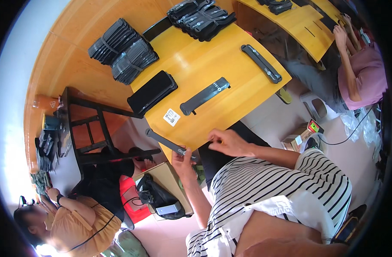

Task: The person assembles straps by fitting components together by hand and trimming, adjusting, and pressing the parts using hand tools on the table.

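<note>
My left hand (182,161) is closed around one end of a flat dark grey strap (163,141) with light print. The strap's other end sticks out past the table's near left corner. To its right, my right hand (231,143) hovers by the table's near edge, fingers half curled and apart, with nothing visible in them. Ahead lies another dark strap (205,96), flat on the yellow table (185,55). A small white label sheet (172,117) is beside it. A dark strap in clear wrapping (261,64) lies near the right edge.
A black stack (152,92) sits at the table's left edge. Banded bundles of dark straps (135,61) and a larger pile (202,20) stand farther back. A cardboard box (173,188) with a black bag is at lower left. Co-workers sit at left (80,220) and right (362,73).
</note>
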`<action>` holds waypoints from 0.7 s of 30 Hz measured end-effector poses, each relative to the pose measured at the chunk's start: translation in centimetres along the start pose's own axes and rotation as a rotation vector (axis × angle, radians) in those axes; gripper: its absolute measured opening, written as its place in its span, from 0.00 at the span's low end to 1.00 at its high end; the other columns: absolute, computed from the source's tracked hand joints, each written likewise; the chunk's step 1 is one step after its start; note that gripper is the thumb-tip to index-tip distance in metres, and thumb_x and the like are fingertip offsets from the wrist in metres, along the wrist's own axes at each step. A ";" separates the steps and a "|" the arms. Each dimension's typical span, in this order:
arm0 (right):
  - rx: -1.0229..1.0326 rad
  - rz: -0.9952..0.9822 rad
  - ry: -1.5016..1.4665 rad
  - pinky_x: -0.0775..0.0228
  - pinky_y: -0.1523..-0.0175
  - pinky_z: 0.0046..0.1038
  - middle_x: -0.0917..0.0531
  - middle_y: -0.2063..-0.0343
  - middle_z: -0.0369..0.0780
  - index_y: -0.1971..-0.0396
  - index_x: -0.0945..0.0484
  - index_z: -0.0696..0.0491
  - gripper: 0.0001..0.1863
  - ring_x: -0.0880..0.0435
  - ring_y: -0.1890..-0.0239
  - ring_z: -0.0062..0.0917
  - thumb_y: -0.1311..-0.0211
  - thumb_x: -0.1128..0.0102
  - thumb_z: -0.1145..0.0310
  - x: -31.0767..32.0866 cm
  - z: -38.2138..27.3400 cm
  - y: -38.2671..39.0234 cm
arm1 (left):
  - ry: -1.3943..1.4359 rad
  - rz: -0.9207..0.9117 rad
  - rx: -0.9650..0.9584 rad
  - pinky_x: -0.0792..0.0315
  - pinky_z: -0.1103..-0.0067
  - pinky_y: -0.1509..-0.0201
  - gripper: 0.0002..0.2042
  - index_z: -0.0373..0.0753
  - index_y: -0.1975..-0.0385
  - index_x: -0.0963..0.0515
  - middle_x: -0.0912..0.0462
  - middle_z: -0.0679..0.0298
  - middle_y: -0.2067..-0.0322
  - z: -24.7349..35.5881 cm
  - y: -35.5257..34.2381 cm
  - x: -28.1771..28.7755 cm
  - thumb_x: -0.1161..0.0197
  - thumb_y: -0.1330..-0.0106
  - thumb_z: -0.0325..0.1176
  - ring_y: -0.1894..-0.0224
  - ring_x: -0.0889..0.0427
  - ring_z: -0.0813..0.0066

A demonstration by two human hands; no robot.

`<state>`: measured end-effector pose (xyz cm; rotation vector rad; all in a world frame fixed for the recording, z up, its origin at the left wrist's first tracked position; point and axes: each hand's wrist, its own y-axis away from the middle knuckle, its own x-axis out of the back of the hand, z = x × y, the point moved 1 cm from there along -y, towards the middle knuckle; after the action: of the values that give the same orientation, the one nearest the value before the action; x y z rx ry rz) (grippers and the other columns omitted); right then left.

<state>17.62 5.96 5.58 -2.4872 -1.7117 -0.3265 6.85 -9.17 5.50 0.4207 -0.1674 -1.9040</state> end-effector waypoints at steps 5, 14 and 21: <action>-0.001 -0.032 -0.284 0.38 0.72 0.18 0.25 0.78 0.35 0.63 0.31 0.57 0.12 0.27 0.75 0.17 0.47 0.43 0.72 -2.5 0.2 -0.3 | 0.071 -0.074 -0.009 0.39 0.92 0.83 0.10 0.38 0.65 0.30 0.28 0.71 0.76 -1.0 1.7 -2.9 0.38 0.45 0.25 0.80 0.29 0.88; -0.341 -0.159 -0.816 0.54 0.86 0.13 0.32 0.83 0.32 0.70 0.31 0.54 0.05 0.40 0.89 0.10 0.43 0.45 0.70 0.3 -0.9 -0.5 | 0.356 -0.258 0.211 0.27 0.85 0.66 0.09 0.34 0.58 0.28 0.22 0.62 0.68 -1.7 1.7 -3.4 0.48 0.36 0.29 0.69 0.22 0.77; -0.148 -0.075 -0.476 0.51 0.81 0.13 0.37 0.84 0.30 0.58 0.30 0.55 0.11 0.41 0.84 0.11 0.34 0.61 0.69 1.6 -3.5 -0.5 | 0.529 -0.136 0.230 0.22 0.81 0.63 0.09 0.34 0.61 0.28 0.21 0.57 0.67 0.0 1.2 -3.0 0.46 0.36 0.33 0.66 0.20 0.71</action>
<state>17.26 6.89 9.28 -2.7782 -2.0122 0.1575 8.85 -6.79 6.51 1.0969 -0.0048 -1.8431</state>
